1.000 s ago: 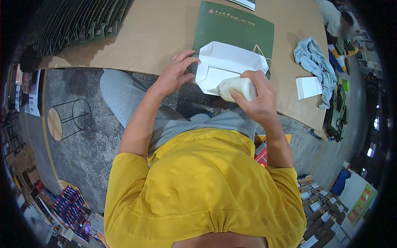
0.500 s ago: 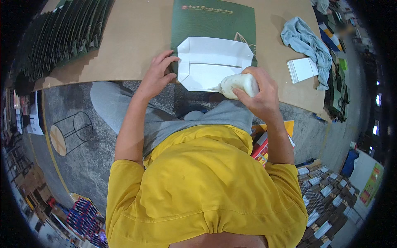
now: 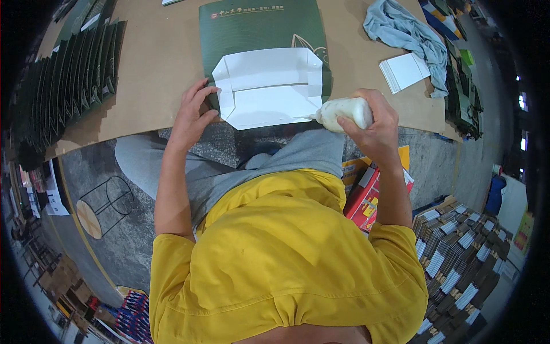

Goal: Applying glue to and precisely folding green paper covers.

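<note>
So from the head camera (the only view we had, fisheye bend and all), we were looking down at a flat dark-green paper bag (image 3: 258,31) on the brown tabletop (image 3: 154,63). Its white end with angled corners (image 3: 269,71) was spread open toward us, the near flap right by the table's front edge.

Our best guess at the step: we were gluing that near flap. The nozzle (image 3: 310,118) of our cloudy white squeeze bottle (image 3: 344,113) was at the flap's right end, though we couldn't tell if it was touching or just above. We couldn't make out a clear line of glue either. To our eye, the next move called for a steady tip, light pressure and a flap that didn't shift, then lifting the bottle clear before any folding.

As for hands, our right hand (image 3: 375,121) was wrapped around the bottle, thumb on the near side, the bottle tipped over with its nozzle pointing left. Our left hand (image 3: 191,116) was loosely open, thumb apart from the fingers, fingertips at the white end's left edge, not gripping anything we could see.
</note>
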`<state>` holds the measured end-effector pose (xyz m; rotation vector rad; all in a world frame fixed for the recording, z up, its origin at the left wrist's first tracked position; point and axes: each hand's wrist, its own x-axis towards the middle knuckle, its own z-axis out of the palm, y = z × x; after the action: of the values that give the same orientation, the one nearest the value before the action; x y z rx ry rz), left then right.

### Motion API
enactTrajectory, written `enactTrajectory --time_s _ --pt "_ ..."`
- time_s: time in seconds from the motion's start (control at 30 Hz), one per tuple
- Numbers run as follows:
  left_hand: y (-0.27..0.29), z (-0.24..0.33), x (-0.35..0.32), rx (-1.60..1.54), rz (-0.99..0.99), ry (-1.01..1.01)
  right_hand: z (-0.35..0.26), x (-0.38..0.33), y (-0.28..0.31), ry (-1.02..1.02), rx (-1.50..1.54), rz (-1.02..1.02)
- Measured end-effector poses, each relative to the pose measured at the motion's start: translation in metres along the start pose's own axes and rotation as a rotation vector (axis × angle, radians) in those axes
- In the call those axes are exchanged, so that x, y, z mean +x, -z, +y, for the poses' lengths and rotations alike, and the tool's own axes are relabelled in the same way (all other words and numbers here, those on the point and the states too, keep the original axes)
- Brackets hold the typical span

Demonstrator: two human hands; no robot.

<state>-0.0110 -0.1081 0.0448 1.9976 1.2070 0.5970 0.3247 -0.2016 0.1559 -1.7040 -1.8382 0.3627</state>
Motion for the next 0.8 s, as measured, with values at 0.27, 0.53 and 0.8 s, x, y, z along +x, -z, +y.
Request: enactTrajectory --time_s 0.27,0.53,0.8 --pt "-0.001 -0.002 0.001 -0.025 0.002 0.017 0.008 -0.006 0.011 -0.024 -0.059 0.049" --pt "0.002 0.003 -0.001 0.014 -0.002 0.031 0.014 -0.01 0.023 -0.107 -0.063 0.188" --pt "-0.001 -0.002 -0.004 -0.04 0.007 0.026 0.019 -0.011 0.008 -0.071 -0.079 0.163"
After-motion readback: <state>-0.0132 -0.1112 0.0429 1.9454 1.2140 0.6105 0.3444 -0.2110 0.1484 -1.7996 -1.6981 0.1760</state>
